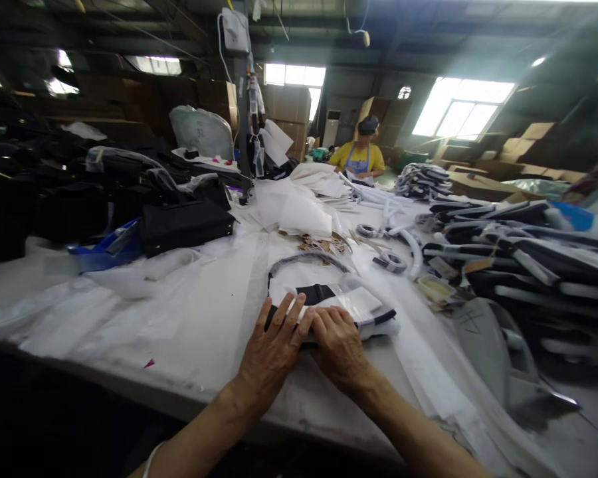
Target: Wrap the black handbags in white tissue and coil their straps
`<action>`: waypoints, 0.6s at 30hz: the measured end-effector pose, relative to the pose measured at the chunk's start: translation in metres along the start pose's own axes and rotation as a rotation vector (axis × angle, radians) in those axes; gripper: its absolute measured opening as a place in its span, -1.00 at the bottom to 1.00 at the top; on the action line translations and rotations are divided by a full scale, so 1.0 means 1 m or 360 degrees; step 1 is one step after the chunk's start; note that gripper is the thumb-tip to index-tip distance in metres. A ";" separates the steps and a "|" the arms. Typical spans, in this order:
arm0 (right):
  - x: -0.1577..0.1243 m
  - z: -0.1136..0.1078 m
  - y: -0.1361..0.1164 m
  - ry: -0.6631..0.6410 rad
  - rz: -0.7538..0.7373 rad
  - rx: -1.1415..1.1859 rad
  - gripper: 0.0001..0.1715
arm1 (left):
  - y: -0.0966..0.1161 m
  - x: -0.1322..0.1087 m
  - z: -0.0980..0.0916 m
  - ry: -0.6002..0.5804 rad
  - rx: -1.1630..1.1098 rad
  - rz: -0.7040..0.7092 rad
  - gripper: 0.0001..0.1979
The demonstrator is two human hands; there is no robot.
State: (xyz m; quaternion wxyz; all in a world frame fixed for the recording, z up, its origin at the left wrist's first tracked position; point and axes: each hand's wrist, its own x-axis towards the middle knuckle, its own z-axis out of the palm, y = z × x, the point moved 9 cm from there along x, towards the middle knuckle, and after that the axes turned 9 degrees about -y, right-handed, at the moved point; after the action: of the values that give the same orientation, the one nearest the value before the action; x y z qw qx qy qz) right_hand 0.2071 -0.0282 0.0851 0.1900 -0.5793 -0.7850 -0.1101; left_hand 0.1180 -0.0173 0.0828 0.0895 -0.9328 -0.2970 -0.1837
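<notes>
A black handbag [315, 293] lies flat on the white-covered table in front of me, partly covered with white wrapping. Its looped handle [306, 257], wrapped in clear film, arches away from me. My left hand [275, 345] rests on the bag's near left part with its fingers stretched out. Beside it, my right hand [339, 342] presses on the near edge, its fingers bent and close together; what lies under them is hidden. A clear plastic piece [361, 300] sits on the bag's right side.
Black bags [187, 224] crowd the left side. White sheets [294, 206] are heaped ahead, near rolls of tape-like strip [389, 262]. Wrapped black-and-white pieces [543, 249] pile up on the right, behind a grey tape dispenser-like object [488, 345]. A person in yellow [359, 157] is across the table.
</notes>
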 end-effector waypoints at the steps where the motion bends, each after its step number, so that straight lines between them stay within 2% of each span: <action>1: 0.000 0.000 -0.001 0.0006 -0.0001 -0.0017 -0.57 | 0.003 0.001 0.001 0.0030 0.0037 0.0046 -0.38; 6: 0.003 0.004 -0.005 0.0002 -0.0012 -0.0109 -0.77 | 0.002 -0.007 -0.001 0.0245 0.0110 0.0100 -0.50; 11: 0.008 0.011 -0.006 -0.0102 0.0025 -0.0163 -0.83 | -0.003 -0.007 -0.003 0.0305 0.0161 0.0176 -0.62; 18: 0.017 0.014 -0.003 -0.0185 0.0050 -0.0223 -0.90 | -0.001 0.003 -0.007 0.0340 0.0186 0.0125 -0.58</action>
State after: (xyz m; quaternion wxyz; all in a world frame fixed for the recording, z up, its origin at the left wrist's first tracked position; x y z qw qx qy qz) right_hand 0.1971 -0.0091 0.0802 0.1048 -0.6087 -0.7760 -0.1278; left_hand 0.1175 -0.0166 0.0903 0.1819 -0.9120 -0.2594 -0.2607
